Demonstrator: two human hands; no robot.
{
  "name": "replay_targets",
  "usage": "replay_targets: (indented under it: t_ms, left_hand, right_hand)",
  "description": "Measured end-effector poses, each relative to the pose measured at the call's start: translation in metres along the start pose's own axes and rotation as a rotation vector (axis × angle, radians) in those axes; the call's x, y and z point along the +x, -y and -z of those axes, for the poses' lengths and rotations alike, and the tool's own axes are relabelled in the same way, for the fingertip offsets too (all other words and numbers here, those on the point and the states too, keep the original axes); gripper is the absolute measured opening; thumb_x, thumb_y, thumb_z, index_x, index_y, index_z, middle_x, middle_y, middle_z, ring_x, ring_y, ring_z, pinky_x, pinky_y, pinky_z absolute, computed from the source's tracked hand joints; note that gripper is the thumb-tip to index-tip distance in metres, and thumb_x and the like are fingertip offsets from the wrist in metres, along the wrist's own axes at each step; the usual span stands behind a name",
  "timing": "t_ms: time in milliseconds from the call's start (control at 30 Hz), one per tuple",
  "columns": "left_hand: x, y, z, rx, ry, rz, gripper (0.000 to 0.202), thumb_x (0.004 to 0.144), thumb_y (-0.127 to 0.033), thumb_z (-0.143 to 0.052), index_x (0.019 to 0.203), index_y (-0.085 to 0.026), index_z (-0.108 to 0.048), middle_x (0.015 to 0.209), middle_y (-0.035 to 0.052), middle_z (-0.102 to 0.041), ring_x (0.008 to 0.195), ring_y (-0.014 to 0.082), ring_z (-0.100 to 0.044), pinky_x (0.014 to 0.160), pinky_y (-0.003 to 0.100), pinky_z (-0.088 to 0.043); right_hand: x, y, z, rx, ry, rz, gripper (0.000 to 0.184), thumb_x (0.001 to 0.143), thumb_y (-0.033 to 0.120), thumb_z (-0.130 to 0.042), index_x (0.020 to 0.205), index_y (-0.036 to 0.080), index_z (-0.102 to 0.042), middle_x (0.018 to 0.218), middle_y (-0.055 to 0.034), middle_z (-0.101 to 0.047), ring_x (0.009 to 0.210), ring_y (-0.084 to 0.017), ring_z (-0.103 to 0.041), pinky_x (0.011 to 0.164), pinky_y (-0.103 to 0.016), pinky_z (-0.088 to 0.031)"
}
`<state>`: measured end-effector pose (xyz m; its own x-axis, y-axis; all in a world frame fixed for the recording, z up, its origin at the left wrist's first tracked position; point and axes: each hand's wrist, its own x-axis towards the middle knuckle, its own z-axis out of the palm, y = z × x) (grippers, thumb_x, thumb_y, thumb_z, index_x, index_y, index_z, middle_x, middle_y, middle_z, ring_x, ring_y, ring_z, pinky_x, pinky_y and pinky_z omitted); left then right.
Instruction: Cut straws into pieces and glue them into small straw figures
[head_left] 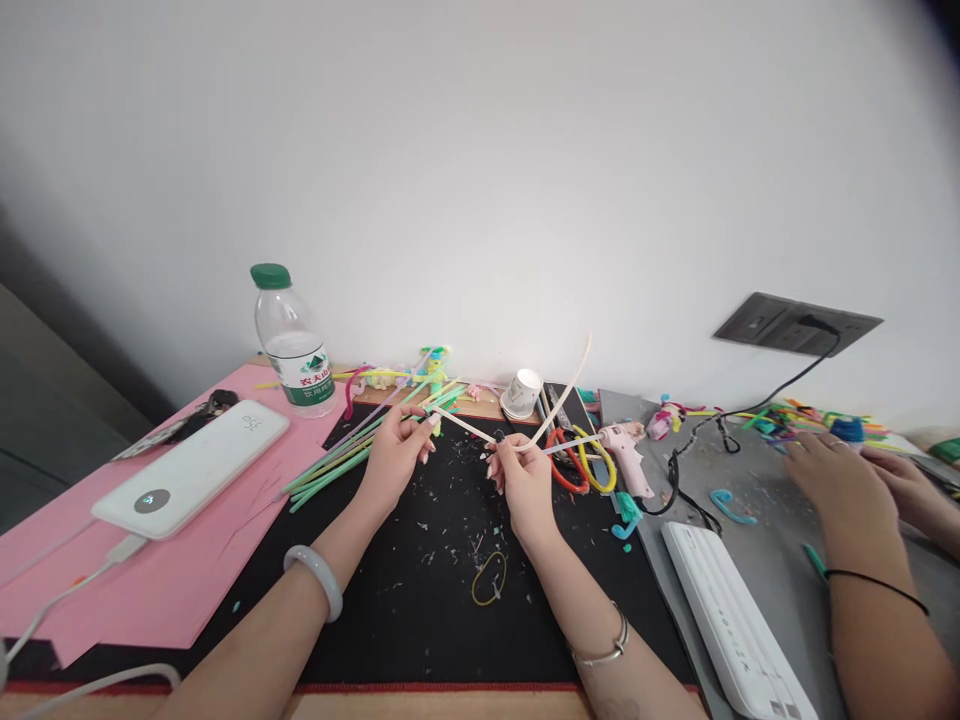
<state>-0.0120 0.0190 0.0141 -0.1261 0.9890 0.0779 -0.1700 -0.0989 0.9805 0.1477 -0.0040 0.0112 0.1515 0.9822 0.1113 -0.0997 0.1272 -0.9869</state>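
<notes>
soft light on the wall [480,180], shadowy left edge, wide-angle distortion

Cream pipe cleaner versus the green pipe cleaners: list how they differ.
The cream pipe cleaner is held up between the left hand and right hand; the green pipe cleaners lie bunched, partly over the black mat.
The cream one turns upward at the right hand; the green ones are mostly straight.
Both kinds are long and thin.

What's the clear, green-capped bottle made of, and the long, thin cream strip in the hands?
The bottle looks like shiny plastic: see-through, with thin-looking walls. The strip looks matte, perhaps fibre-covered wire since it's bent, but I can't be sure.
</notes>
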Motion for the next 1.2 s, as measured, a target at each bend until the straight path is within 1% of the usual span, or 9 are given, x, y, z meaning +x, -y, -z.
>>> replay_targets:
  t_ms: [67,200,300,367,467,633,800,1000,1200]
  left_hand:
    - [0.001,0.002,0.000,-0.021,-0.017,0.020,0.026,0.069,-0.039,-0.062,0.081,-0.019,-0.049,0.052,-0.0049,-0.055,0.042,0.0092,-0.048,0.046,0.021,-0.036]
    - [0.003,0.006,0.001,0.020,-0.076,0.028,0.026,0.064,-0.036,-0.068,0.063,-0.018,-0.050,0.062,0.0018,-0.062,0.060,0.0144,-0.059,0.060,0.026,-0.046]
    - [0.003,0.008,0.002,0.098,-0.093,0.037,0.027,0.063,-0.036,-0.069,0.058,-0.018,-0.049,0.057,0.0015,-0.061,0.055,0.0138,-0.057,0.058,0.026,-0.044]
    - [0.003,0.008,0.003,0.146,-0.087,0.022,0.026,0.064,-0.037,-0.068,0.059,-0.018,-0.050,0.052,0.0003,-0.059,0.050,0.0127,-0.054,0.055,0.025,-0.041]
    - [0.003,0.009,0.005,0.195,-0.064,-0.036,0.024,0.069,-0.037,-0.063,0.062,-0.018,-0.049,0.053,-0.0012,-0.057,0.049,0.0113,-0.051,0.054,0.024,-0.038]
    - [0.002,0.006,0.005,0.184,-0.015,-0.133,0.022,0.076,-0.034,-0.055,0.065,-0.021,-0.042,0.054,-0.0044,-0.049,0.045,0.0089,-0.041,0.049,0.022,-0.032]
    - [0.000,-0.001,0.002,0.168,0.050,-0.106,0.022,0.075,-0.034,-0.055,0.065,-0.021,-0.040,0.051,-0.0049,-0.046,0.042,0.0088,-0.039,0.045,0.021,-0.029]
    - [-0.001,-0.002,0.002,0.211,0.049,-0.106,0.021,0.076,-0.034,-0.055,0.070,-0.020,-0.040,0.053,-0.0064,-0.049,0.043,0.0082,-0.041,0.046,0.020,-0.030]
    - [0.001,0.003,0.004,0.200,0.051,-0.108,0.019,0.076,-0.033,-0.055,0.078,-0.021,-0.040,0.052,-0.0070,-0.051,0.042,0.0080,-0.042,0.046,0.020,-0.031]
  right_hand:
    - [0.000,0.000,0.000,-0.004,0.000,0.000,0.025,0.078,0.040,-0.053,0.070,0.016,-0.052,0.048,0.0044,-0.049,0.036,-0.005,-0.035,0.035,-0.018,-0.024]
    - [0.000,0.001,0.000,-0.010,0.004,-0.002,0.024,0.078,0.039,-0.053,0.069,0.016,-0.052,0.047,0.0046,-0.049,0.036,-0.005,-0.035,0.036,-0.018,-0.024]
    - [-0.001,0.003,0.000,-0.003,0.001,-0.010,0.024,0.078,0.038,-0.053,0.067,0.016,-0.052,0.047,0.0050,-0.049,0.036,-0.005,-0.035,0.036,-0.018,-0.023]
    - [-0.001,0.004,-0.001,0.006,0.002,-0.013,0.024,0.078,0.037,-0.053,0.067,0.016,-0.052,0.046,0.0051,-0.049,0.036,-0.005,-0.035,0.036,-0.018,-0.023]
    - [-0.001,0.004,-0.002,0.006,0.009,-0.016,0.023,0.079,0.036,-0.053,0.068,0.016,-0.052,0.046,0.0050,-0.048,0.036,-0.004,-0.034,0.035,-0.017,-0.023]
    - [-0.001,0.002,-0.001,0.009,0.022,-0.016,0.023,0.079,0.037,-0.053,0.069,0.016,-0.052,0.046,0.0049,-0.048,0.036,-0.005,-0.035,0.036,-0.017,-0.024]
    - [-0.001,-0.001,0.000,0.011,0.021,-0.017,0.023,0.079,0.036,-0.052,0.069,0.016,-0.052,0.047,0.0047,-0.048,0.036,-0.004,-0.035,0.035,-0.017,-0.024]
    - [0.001,-0.002,0.000,0.003,0.028,-0.018,0.022,0.080,0.035,-0.052,0.071,0.015,-0.052,0.048,0.0049,-0.049,0.036,-0.004,-0.035,0.035,-0.016,-0.024]
    - [0.001,-0.002,0.001,0.000,0.023,-0.013,0.022,0.080,0.035,-0.052,0.071,0.016,-0.052,0.047,0.0054,-0.049,0.036,-0.004,-0.035,0.035,-0.016,-0.024]
